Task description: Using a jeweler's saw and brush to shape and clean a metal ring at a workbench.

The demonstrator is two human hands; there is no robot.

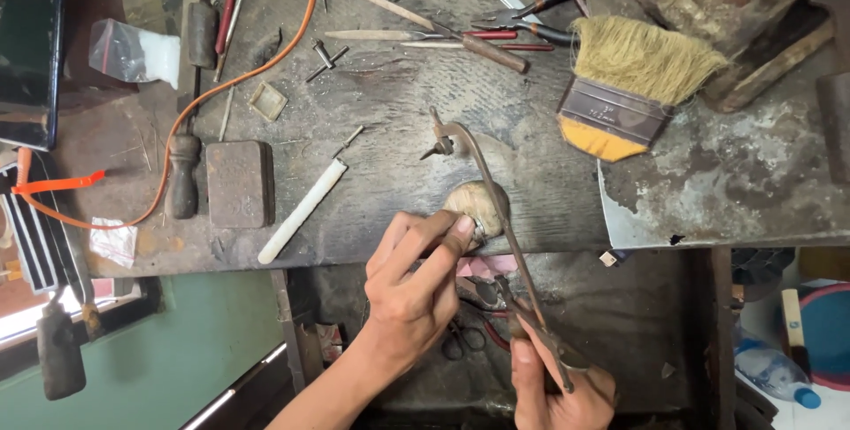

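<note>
A small shiny ring-like piece (479, 233) is pinched between the fingertips of the left hand (412, 293) and pressed against a worn wooden peg (475, 206) jutting from the front edge of the desk (398, 120). The handle of a jeweller's saw frame (496, 217) is gripped by the closed right hand (558, 386), the frame reaching up past the peg and over the desk. Just left of the peg, a white rod (304, 210) is laid slantwise. Farther back, a wide bristle brush (633, 85), pliers (549, 9) and files (416, 36) are spread about.
</note>
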